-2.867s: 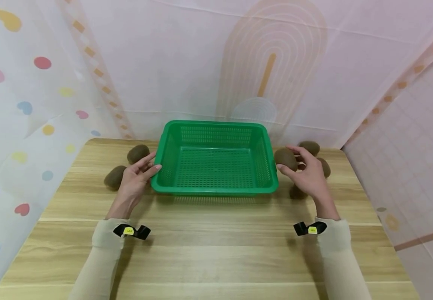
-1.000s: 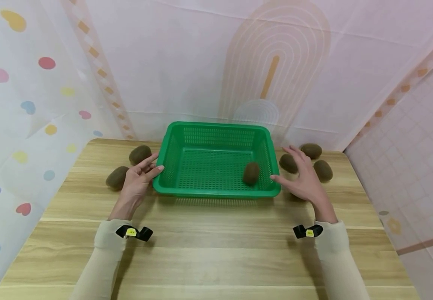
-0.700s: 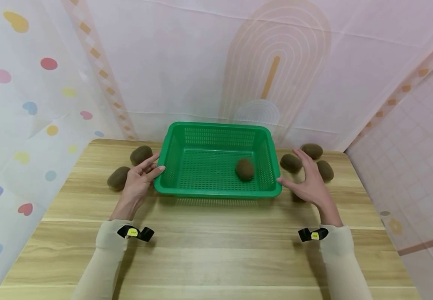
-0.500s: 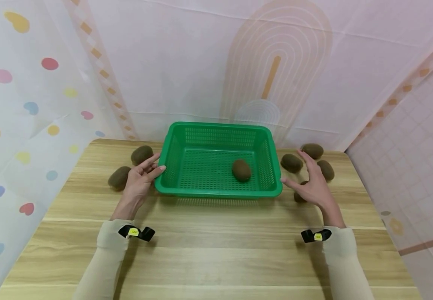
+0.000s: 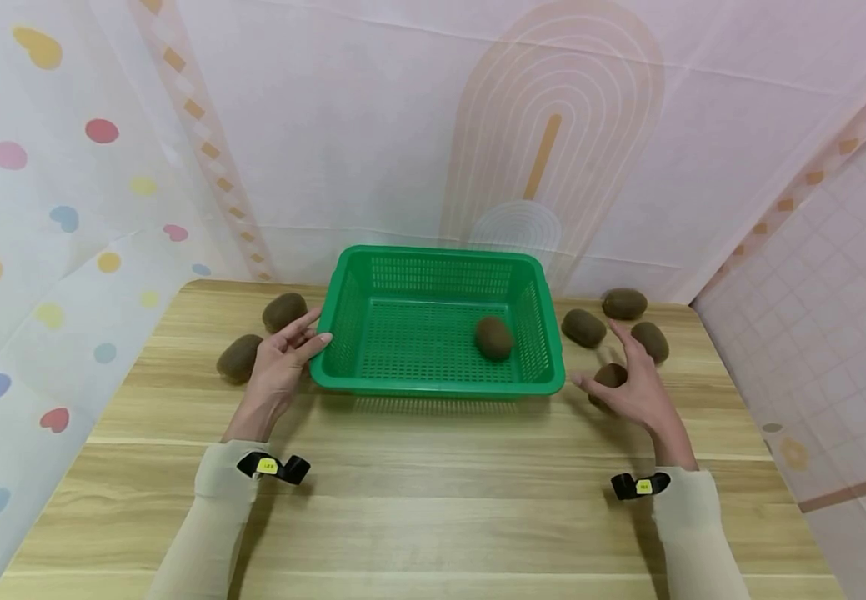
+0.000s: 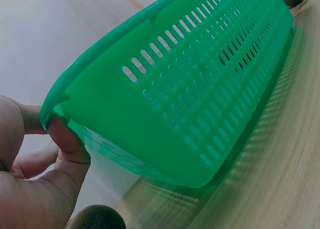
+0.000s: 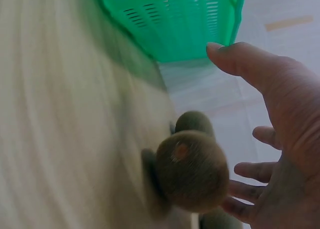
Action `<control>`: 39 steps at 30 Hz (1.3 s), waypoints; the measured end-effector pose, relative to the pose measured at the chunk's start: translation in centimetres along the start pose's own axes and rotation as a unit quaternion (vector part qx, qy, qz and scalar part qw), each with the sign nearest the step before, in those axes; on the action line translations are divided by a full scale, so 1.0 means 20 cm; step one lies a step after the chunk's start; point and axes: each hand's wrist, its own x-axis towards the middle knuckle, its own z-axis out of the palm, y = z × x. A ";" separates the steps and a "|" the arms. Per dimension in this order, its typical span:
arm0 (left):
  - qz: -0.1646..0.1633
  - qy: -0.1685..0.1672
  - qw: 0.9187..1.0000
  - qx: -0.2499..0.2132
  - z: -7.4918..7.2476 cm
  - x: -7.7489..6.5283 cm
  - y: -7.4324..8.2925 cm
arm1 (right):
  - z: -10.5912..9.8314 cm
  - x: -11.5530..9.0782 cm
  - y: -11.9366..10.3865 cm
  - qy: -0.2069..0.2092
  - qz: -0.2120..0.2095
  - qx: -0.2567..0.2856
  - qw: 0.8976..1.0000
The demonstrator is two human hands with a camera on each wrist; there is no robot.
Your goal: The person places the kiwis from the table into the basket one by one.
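Observation:
A green plastic basket (image 5: 433,388) with slotted walls stands at the back of the table. My left hand (image 5: 277,371) pinches its left rim between thumb and fingers, as the left wrist view also shows at the rim corner (image 6: 52,106). One brown kiwi (image 5: 494,338) lies inside the basket, toward its right end. Right of the basket, my right hand (image 5: 631,387) holds nothing, its thumb and fingers spread over a near kiwi (image 5: 608,379). In the right wrist view that kiwi (image 7: 192,171) sits between the thumb and the other fingers.
Beyond my right hand lie three more kiwis, one beside the basket (image 5: 584,328), one at the back (image 5: 624,304) and one farther right (image 5: 651,342). Two kiwis, a rear one (image 5: 285,312) and a front one (image 5: 239,359), lie by my left hand. A patterned cloth (image 5: 372,125) hangs behind the table.
My right hand has let go of a kiwi, which dropped into the basket and rolled about. That hand has then moved right and nearer to me. The left hand keeps its place on the rim.

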 end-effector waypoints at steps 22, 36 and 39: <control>0.004 0.001 1.000 -0.009 0.00 0.00 -0.02 | 0.05 -0.08 0.13 0.013 0.068 0.032 0.997; 0.007 -0.007 1.000 -0.022 0.00 0.01 -0.02 | 0.04 -0.08 0.10 0.019 0.078 0.047 0.996; 0.005 -0.004 1.000 -0.019 0.00 0.01 -0.02 | 0.04 -0.08 0.09 0.017 0.080 0.054 0.995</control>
